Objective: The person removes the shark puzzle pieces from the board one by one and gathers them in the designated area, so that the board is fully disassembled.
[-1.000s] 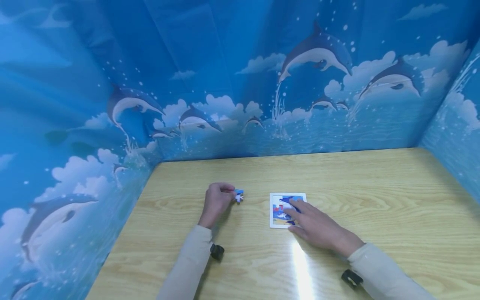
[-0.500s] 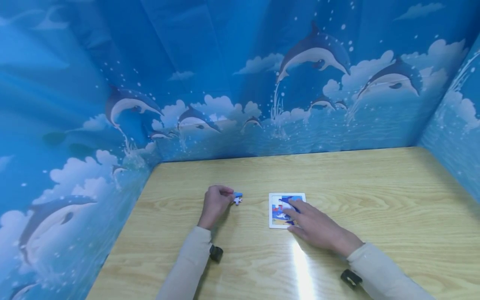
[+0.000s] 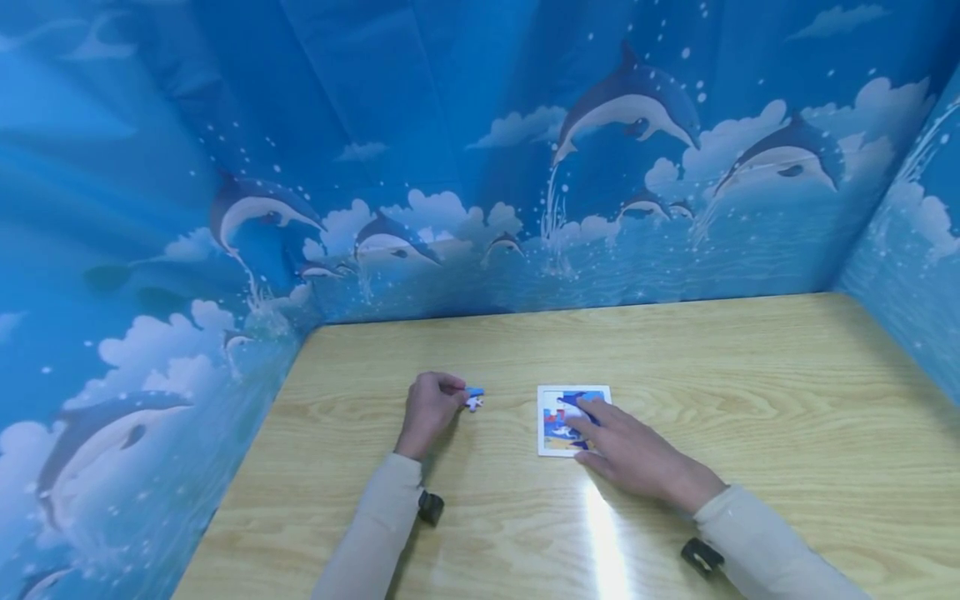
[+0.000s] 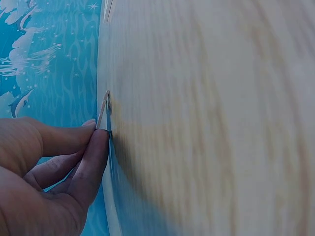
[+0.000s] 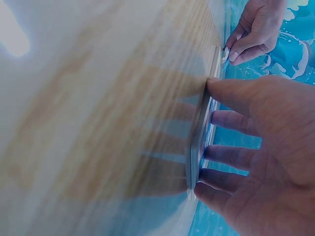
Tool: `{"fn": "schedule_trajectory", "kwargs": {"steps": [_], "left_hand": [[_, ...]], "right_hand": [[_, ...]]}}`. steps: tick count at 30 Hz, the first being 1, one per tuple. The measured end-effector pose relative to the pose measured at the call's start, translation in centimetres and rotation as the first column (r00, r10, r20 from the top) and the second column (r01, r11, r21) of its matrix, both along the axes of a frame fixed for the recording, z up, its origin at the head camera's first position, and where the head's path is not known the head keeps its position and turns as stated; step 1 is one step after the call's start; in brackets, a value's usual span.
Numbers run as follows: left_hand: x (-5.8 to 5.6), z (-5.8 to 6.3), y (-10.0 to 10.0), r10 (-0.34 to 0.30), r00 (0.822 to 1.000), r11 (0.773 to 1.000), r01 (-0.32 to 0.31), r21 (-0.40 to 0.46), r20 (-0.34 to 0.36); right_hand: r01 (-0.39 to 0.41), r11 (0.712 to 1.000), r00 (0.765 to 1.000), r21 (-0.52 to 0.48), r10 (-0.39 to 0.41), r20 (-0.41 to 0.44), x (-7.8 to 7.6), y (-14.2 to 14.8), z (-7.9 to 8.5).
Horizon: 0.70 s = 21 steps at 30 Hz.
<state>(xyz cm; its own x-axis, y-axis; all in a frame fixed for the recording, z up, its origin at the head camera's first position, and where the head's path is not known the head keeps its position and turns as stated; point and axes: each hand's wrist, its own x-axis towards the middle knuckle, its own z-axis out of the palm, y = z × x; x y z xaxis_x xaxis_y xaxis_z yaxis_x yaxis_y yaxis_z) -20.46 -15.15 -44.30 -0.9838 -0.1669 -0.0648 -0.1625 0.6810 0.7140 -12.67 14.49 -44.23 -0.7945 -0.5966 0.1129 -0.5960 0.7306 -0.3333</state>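
Note:
Between thumb and fingertips my left hand (image 3: 432, 408) pinches a small jigsaw piece (image 3: 476, 402), blue and white with knobbed edges. Edge-on in the left wrist view, the piece (image 4: 103, 110) is a thin tilted sliver close to the tabletop. To its right lies a square jigsaw puzzle in a white frame (image 3: 542, 425), printed with a blue sea picture. A pale gap shows at its upper left. My right hand (image 3: 633, 454) rests on the puzzle's right part with fingers spread, covering some of the picture. In the right wrist view its thumb touches the frame's edge (image 5: 197, 137).
The wooden table (image 3: 750, 392) runs back to a blue curtain (image 3: 465, 150) printed with dolphins, which also stands at the left and right. A bright light reflection (image 3: 606, 542) lies on the table in front of the puzzle. Each wrist wears a small black device (image 3: 431, 507).
The left hand has lowered the jigsaw piece slightly and tilted it, so less of its face shows. The right hand stays on the puzzle.

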Motion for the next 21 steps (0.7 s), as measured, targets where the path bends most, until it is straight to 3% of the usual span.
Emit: {"fn": "schedule_trajectory", "kwargs": {"steps": [10, 16, 21], "left_hand": [[0.4, 0.3, -0.1, -0.033, 0.999, 0.999, 0.033, -0.007, -0.039], [0.8, 0.9, 1.1, -0.144, 0.985, 0.989, 0.146, 0.016, -0.093], [1.1, 1.4, 3.0, -0.222, 0.972, 0.975, 0.221, -0.031, -0.072]], "right_hand": [[-0.005, 1.0, 1.0, -0.008, 0.006, 0.003, 0.1, 0.1, -0.2], [0.005, 1.0, 1.0, 0.002, -0.005, 0.028, -0.1, 0.2, -0.2], [0.017, 1.0, 0.999, 0.004, -0.017, 0.05, -0.2, 0.1, 0.1]]}}
